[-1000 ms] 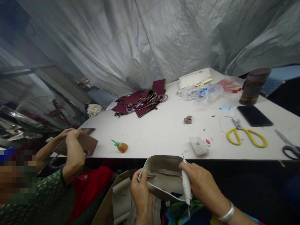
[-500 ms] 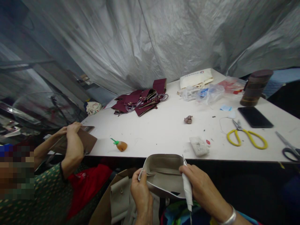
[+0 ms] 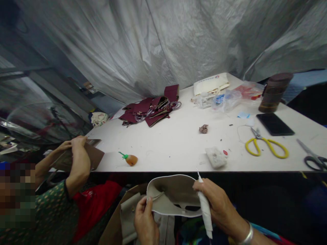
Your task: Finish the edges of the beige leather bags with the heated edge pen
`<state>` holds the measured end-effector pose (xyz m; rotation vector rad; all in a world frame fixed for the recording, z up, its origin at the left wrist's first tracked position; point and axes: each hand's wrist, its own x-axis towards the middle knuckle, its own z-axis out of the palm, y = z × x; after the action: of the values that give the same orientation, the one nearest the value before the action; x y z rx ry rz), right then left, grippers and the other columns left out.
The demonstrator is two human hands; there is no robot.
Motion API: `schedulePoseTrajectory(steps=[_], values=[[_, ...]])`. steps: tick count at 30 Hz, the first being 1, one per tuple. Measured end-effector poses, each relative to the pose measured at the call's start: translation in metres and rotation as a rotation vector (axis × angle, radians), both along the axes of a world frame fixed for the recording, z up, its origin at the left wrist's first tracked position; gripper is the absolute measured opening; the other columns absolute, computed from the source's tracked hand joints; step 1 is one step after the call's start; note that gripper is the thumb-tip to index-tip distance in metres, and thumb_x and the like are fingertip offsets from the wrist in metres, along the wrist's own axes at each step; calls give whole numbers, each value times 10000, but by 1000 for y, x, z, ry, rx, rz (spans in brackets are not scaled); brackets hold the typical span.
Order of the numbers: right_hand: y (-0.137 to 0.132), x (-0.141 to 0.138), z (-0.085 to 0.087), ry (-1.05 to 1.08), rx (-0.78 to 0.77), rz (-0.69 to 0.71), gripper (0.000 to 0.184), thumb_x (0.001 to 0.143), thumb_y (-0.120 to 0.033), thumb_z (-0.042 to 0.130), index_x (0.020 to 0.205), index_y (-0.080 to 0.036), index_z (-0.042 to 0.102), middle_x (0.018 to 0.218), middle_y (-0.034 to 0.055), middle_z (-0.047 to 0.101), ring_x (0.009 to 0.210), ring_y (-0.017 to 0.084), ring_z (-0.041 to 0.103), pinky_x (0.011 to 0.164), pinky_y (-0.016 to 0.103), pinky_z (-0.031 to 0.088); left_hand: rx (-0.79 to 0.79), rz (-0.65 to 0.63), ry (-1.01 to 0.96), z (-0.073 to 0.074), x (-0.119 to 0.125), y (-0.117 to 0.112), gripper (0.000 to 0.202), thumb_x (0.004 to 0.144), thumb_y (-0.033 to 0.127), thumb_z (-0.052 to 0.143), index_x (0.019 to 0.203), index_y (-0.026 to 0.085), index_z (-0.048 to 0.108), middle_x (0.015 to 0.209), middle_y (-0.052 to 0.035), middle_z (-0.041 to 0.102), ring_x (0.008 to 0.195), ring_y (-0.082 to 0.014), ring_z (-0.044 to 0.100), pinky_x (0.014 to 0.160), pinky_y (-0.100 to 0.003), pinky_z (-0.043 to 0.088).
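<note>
Two bare hands hold a curved beige leather piece (image 3: 173,194) low in the frame, just below the near edge of a white table (image 3: 178,143). The left hand (image 3: 145,221) pinches the piece's left edge between thumb and fingers. The right hand (image 3: 217,204) is closed round a white-wrapped tool (image 3: 205,212) whose thin metal tip points up, and its fingertips touch the piece's right rim. A silver bangle (image 3: 247,234) circles that wrist. More beige pieces (image 3: 130,214) lie underneath.

On the table, nearest the work, sit a pale grey lump (image 3: 216,157) and a small orange object with a green tip (image 3: 130,159). Further right are yellow-handled scissors (image 3: 267,147), black-handled scissors (image 3: 313,160) and a dark phone (image 3: 274,124). Maroon leather pieces (image 3: 150,109) are heaped at the far side, before a crinkled silver tarp (image 3: 163,44). At left, another person's hands (image 3: 76,149) grip a flat brown piece (image 3: 94,158).

Compared with a second ago, the beige leather piece sits lower and clear of the table edge, its rim bowed into a rounder arch — the left hand has slid down and leftward.
</note>
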<state>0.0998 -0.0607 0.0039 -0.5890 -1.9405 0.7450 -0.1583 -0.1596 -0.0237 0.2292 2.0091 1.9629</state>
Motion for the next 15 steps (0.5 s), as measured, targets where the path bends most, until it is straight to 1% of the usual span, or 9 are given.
schedulePoseTrajectory(steps=[2,5,10,15], values=[[-1,1,2,-9,-5,8,296,948,-16,447,1120,-240,536,900,37,595,772,191,552,696,293,446,-2,18,40,3,2,-3,477,546,455,877,871,151,704,794,-33,728,759,-209,653,731,-317,504],[-2,3,1,-37,-4,22,280,954,-30,478,1131,-236,548,908,40,593,786,194,551,710,299,444,12,3,74,5,10,-3,433,588,435,856,879,150,710,806,-24,719,764,-192,647,742,-310,507],[-1,7,-3,-63,-14,24,295,948,-19,489,1143,-228,562,914,48,603,801,200,561,728,307,444,7,12,76,3,20,0,398,638,417,845,902,157,701,814,-14,715,756,-179,654,722,-288,510],[0,7,-1,-59,6,9,300,930,-15,491,1129,-227,563,905,45,614,791,197,569,717,296,445,12,2,84,3,23,-1,404,642,421,846,914,160,700,830,-19,717,766,-185,661,723,-289,507]])
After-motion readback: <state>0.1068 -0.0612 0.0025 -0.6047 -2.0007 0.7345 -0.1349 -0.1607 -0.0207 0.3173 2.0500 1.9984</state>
